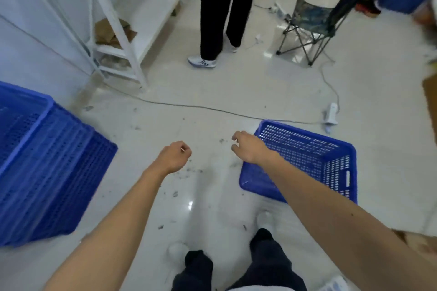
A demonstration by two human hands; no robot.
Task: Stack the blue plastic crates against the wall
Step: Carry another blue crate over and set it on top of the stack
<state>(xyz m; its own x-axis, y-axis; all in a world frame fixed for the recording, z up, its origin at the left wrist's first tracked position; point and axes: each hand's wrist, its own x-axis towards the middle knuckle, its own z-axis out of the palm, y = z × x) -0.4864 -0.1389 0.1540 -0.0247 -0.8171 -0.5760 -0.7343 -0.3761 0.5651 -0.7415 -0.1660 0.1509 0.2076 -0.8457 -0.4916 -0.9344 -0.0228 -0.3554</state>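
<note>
A tall stack of nested blue plastic crates (47, 160) stands on the floor at the left, by the white wall (28, 30). One single blue crate (314, 160) lies on the floor at the right, empty, its mesh sides showing. My right hand (248, 147) hovers over that crate's near left corner, fingers apart and curled, holding nothing. My left hand (175, 156) hangs over the bare floor between the stack and the single crate, fingers curled in with nothing in them.
A white metal shelf rack (123, 38) stands beyond the stack. A person in black trousers (220, 7) stands ahead. A folding camp chair (307, 28) is at the back right. A cable (189, 106) and a power strip (331, 114) lie across the floor. Debris dots the tiles.
</note>
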